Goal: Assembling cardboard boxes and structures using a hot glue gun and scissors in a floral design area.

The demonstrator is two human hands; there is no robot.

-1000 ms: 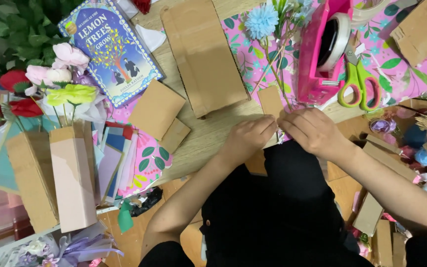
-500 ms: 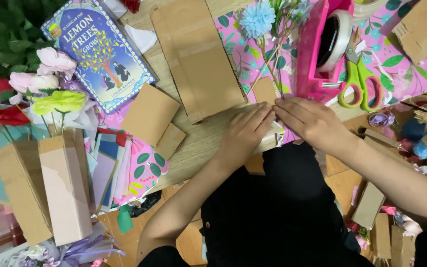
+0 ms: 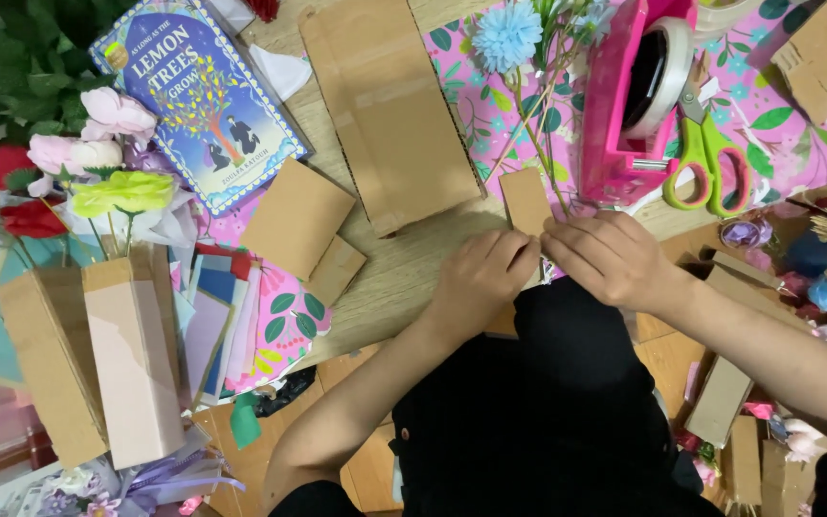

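Observation:
My left hand [image 3: 479, 276] and my right hand [image 3: 603, 257] meet at the table's near edge, fingertips pinched together on a small brown cardboard piece [image 3: 525, 199]. Thin green stems of an artificial flower bunch with a blue bloom [image 3: 506, 35] run down to my right fingers; whether those fingers grip them I cannot tell. A large flat cardboard sheet [image 3: 390, 105] lies just behind my left hand.
A pink tape dispenser [image 3: 629, 101] and green-handled scissors [image 3: 705, 163] lie on pink leafy paper at right. A blue book [image 3: 198, 101], two small cardboard pieces [image 3: 299, 218], and tall cardboard boxes [image 3: 131, 354] holding fake flowers stand at left. Cardboard scraps lie at lower right.
Both hands stay pinched at the same spot on the small cardboard piece. The view has shifted slightly, so everything sits a little lower and to the right.

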